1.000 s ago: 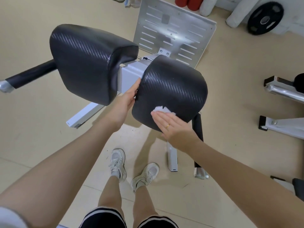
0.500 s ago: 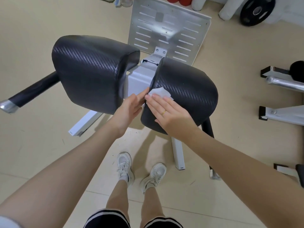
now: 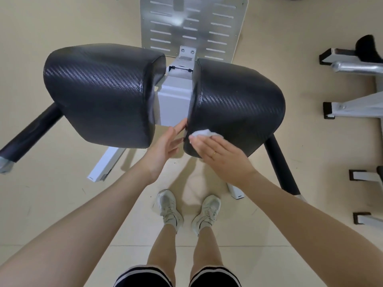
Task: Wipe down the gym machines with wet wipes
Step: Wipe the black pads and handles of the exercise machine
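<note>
Both hands are working at the near edge of the machine. Left hand point(image 3: 165, 145) is reaching up with fingers loosely spread, holding nothing, its fingertips point(image 3: 182, 125) touching the inner near edge of the right pad point(image 3: 238, 102) where the white frame post point(image 3: 174, 106) is showing through the gap. Right hand point(image 3: 219, 156) is lying flat, fingers together, pressing a white wet wipe point(image 3: 204, 133) against the near face of that same pad, close to its inner lower corner. Most of the wipe is hiding under the fingers; only a crumpled bit is peeking out beyond them, so its full shape is hard to make out.

Sweeping from the left: a black padded handle point(image 3: 31, 133) is angling off toward the left edge, its metal cap partly cut off. Next, the left pad point(image 3: 101, 96) is sitting clear of both hands, black with a woven texture. Between the pads, the post is running back to a slotted metal footplate point(image 3: 192, 25), whose top is being cropped by the frame. Right of the right pad, a second black handle point(image 3: 281, 166) is partly hiding behind the right forearm. Far right, pieces of other equipment point(image 3: 352, 106) are being cut off at the edge. Below, white sneakers point(image 3: 170, 208) are standing on the beige floor point(image 3: 41, 204).
</note>
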`<state>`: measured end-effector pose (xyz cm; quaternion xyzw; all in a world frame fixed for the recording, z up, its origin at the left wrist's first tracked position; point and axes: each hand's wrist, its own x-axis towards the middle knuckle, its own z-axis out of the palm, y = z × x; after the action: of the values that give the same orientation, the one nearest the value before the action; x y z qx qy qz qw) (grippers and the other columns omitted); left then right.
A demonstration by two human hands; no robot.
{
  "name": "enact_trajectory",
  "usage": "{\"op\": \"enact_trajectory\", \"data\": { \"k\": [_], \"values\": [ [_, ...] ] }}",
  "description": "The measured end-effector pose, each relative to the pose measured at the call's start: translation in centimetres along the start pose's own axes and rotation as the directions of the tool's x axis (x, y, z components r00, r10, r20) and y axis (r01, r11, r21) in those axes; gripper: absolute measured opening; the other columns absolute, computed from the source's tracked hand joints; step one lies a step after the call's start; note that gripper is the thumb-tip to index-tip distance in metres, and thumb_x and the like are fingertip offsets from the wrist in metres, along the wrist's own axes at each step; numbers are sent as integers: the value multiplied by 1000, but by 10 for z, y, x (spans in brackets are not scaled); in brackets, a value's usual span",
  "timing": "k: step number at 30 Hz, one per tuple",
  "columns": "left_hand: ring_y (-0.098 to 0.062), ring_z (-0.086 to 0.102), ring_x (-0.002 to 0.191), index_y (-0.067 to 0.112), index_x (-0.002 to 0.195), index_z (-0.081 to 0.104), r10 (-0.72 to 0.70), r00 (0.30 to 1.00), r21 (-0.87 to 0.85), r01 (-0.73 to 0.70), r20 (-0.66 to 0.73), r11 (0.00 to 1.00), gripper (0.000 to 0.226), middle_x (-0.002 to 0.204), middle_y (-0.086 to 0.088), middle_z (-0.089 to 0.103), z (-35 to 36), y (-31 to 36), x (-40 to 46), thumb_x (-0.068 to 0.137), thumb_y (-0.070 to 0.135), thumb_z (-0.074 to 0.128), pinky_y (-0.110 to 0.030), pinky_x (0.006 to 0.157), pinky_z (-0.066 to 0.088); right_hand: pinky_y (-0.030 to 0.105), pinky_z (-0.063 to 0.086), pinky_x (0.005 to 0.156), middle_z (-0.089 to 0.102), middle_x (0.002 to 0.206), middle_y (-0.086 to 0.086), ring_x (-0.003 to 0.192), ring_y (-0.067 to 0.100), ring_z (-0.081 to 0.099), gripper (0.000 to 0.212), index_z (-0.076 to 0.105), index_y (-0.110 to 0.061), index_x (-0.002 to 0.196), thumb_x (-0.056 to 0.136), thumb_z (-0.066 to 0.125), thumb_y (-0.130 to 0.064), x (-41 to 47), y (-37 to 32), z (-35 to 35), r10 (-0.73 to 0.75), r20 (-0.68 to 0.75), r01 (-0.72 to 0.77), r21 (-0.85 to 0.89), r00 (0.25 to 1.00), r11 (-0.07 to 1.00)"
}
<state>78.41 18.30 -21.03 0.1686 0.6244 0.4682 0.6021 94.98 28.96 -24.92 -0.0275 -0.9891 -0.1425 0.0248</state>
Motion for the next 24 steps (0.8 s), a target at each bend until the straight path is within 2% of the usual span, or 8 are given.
{"op": "enact_trajectory", "data": {
  "k": [4,7,10,13,17,21,24],
  "values": [
    [-11,36,134,46,138,32,9,999,38,-10,32,999,44,146,23,35,-3,-1,1,101,41,8,-35,115,22,33,15,116,34,149,0,136,18,29,58,34,-10,142,88,54,-15,-3,0,4,172,-148,-175,-6,974,985],
    [-9,24,140,48,140,26,25,999,95,-27,26,995,46,149,26,26,-1,-13,-1,99,47,6,-34,118,14,32,16,115,37,147,1,135,19,31,52,36,-11,141,92,50,-18,-12,-19,19,271,-178,-262,72,946,962],
    [-6,17,142,45,145,14,23,999,119,-27,32,993,49,152,24,17,7,-26,-4,96,54,9,-32,117,11,32,14,115,39,147,3,134,21,30,51,32,-10,141,94,48,-21,-28,-44,40,283,-113,-268,131,952,954],
    [-1,23,139,44,145,11,45,999,123,-46,14,991,52,151,25,19,15,-33,-3,94,56,15,-29,114,15,33,15,113,42,145,3,131,22,33,51,34,-9,140,93,48,-20,-38,-56,53,268,-51,-259,146,962,955],
    [2,29,136,44,145,15,75,996,87,-70,-53,994,49,144,29,28,23,-37,0,97,49,10,-24,109,21,31,20,112,46,142,4,128,21,38,43,40,-7,137,94,41,-16,-41,-48,55,283,-129,-253,210,950,944],
    [3,25,137,44,145,15,110,986,80,-101,-123,992,49,146,29,26,35,-44,-2,96,51,9,-27,113,21,33,28,111,44,141,7,130,23,38,44,41,-6,133,93,52,-19,-64,-43,61,453,-170,-408,243,875,880],
    [8,24,136,50,142,17,128,970,50,-121,-204,991,45,145,34,27,48,-49,1,98,52,12,-27,111,22,36,26,113,44,141,12,133,26,34,41,37,-4,134,97,42,-21,-78,-46,65,570,-163,-529,238,805,815]
  ]
}}
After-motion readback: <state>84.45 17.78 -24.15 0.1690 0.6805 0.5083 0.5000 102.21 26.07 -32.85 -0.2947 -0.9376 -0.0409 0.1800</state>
